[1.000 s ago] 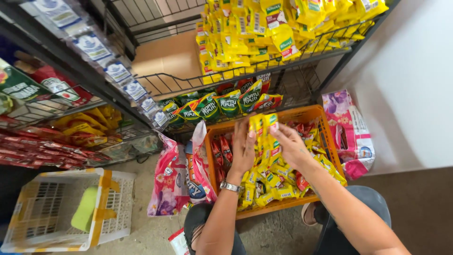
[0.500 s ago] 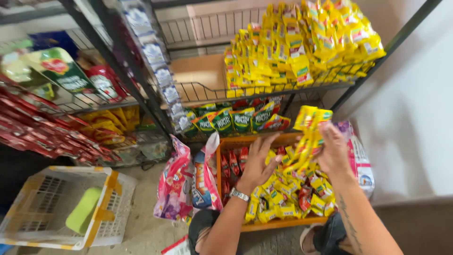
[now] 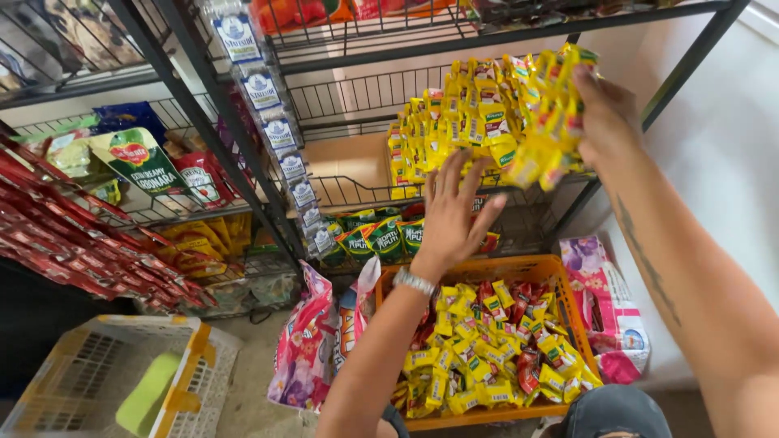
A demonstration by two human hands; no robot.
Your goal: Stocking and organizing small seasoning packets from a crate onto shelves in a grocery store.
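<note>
Yellow sachet strips [image 3: 545, 105] are bunched in the right hand [image 3: 604, 113], clenched on them above the wire shelf [image 3: 365, 195]. The left hand [image 3: 450, 215] is spread, fingers loose, against the stock already on that shelf. It seems best to steady the pile while laying the bunch flat. Below the shelf sits one orange crate [image 3: 560, 272]; its sachets are too many to count.
</note>
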